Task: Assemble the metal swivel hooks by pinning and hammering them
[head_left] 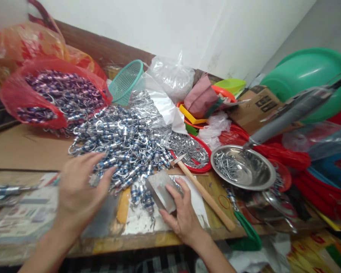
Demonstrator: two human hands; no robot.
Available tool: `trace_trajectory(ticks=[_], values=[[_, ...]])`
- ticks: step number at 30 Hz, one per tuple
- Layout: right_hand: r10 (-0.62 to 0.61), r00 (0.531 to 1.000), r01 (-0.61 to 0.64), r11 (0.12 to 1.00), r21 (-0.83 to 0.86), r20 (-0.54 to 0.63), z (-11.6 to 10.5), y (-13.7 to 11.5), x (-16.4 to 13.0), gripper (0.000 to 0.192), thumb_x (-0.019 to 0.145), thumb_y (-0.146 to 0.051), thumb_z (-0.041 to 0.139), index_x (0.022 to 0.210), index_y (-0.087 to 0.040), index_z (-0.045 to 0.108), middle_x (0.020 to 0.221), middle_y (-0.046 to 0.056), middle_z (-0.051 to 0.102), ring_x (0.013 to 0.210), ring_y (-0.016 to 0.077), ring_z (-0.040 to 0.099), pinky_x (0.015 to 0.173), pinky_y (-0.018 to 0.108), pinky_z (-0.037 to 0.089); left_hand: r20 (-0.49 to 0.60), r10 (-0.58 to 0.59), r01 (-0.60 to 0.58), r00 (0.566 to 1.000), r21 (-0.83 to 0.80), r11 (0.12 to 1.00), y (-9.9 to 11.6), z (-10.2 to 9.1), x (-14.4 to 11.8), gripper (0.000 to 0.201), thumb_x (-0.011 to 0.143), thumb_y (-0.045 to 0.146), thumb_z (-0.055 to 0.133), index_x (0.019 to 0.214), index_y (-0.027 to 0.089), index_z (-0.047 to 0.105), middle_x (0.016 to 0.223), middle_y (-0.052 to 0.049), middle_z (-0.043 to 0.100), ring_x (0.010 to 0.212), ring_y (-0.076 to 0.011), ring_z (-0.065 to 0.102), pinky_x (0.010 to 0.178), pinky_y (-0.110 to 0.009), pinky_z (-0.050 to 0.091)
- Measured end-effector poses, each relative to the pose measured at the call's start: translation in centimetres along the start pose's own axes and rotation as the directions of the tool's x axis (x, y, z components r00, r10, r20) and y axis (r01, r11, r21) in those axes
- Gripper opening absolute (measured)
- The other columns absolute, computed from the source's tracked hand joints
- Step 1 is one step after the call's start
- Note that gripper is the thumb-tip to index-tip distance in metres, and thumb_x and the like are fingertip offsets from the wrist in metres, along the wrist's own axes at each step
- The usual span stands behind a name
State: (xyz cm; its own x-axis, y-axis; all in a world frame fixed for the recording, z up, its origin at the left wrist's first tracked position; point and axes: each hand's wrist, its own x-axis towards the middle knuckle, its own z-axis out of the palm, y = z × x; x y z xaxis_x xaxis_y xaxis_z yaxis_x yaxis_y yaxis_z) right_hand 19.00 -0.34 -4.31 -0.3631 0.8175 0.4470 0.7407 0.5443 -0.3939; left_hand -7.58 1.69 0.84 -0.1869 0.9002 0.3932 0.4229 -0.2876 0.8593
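Note:
My left hand hovers with fingers spread at the near edge of a big pile of small blue-and-silver metal parts, fingertips touching a part at the pile's rim. My right hand grips a grey metal block that rests on a white sheet on the wooden table. A wooden-handled tool lies just right of that hand.
A red bag of similar parts sits back left, a teal basket behind the pile. A red tray of small metal pieces and a steel bowl of screws stand right. A grey power tool and green basin lie beyond.

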Motion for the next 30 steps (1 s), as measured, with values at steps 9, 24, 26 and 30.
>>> trace_trajectory(ticks=[9, 24, 26, 30], values=[[0.193, 0.980, -0.195, 0.928, 0.318, 0.040, -2.9, 2.3, 1.2, 0.035, 0.090, -0.032, 0.040, 0.123, -0.023, 0.050, 0.129, 0.011, 0.046, 0.121, 0.0223, 0.044, 0.100, 0.041, 0.038, 0.376, 0.088, -0.222, 0.922, 0.331, 0.917, 1.8, 6.9, -1.3, 0.021, 0.085, 0.021, 0.044, 0.099, 0.021, 0.059, 0.092, -0.007, 0.067, 0.086, -0.0227, 0.062, 0.076, -0.033, 0.047], [0.235, 0.970, -0.206, 0.928, 0.310, -0.060, -5.4, 1.5, 3.8, 0.025, 0.077, -0.008, 0.055, 0.094, -0.020, 0.069, 0.092, 0.006, 0.068, 0.087, 0.0181, 0.062, 0.080, 0.032, 0.049, 0.344, 0.348, -0.417, 0.872, 0.150, 0.896, 3.5, 8.4, -3.1, 0.040, 0.082, 0.018, 0.054, 0.122, 0.017, 0.051, 0.118, -0.013, 0.061, 0.109, -0.0275, 0.051, 0.092, -0.039, 0.039], [0.171, 0.985, -0.167, 0.889, 0.426, 0.029, -6.4, -0.4, 4.1, 0.021, 0.075, -0.009, 0.059, 0.089, -0.021, 0.070, 0.088, 0.004, 0.069, 0.084, 0.0173, 0.063, 0.078, 0.029, 0.050, 0.412, 0.414, -0.518, 0.811, 0.180, 0.836, 4.1, 8.8, -2.5, 0.042, 0.083, 0.015, 0.050, 0.125, 0.017, 0.051, 0.118, -0.014, 0.062, 0.110, -0.0306, 0.049, 0.090, -0.044, 0.038], [0.222, 0.951, -0.301, 0.821, 0.486, 0.214, -7.0, 0.0, 5.7, 0.017, 0.080, -0.024, 0.059, 0.092, -0.017, 0.070, 0.077, 0.003, 0.070, 0.069, 0.0156, 0.065, 0.064, 0.028, 0.053, 0.427, 0.370, -0.464, 0.825, 0.136, 0.876, 4.6, 9.2, -1.8, 0.039, 0.082, 0.013, 0.046, 0.119, 0.018, 0.058, 0.101, -0.012, 0.070, 0.095, -0.0294, 0.056, 0.080, -0.042, 0.042]])
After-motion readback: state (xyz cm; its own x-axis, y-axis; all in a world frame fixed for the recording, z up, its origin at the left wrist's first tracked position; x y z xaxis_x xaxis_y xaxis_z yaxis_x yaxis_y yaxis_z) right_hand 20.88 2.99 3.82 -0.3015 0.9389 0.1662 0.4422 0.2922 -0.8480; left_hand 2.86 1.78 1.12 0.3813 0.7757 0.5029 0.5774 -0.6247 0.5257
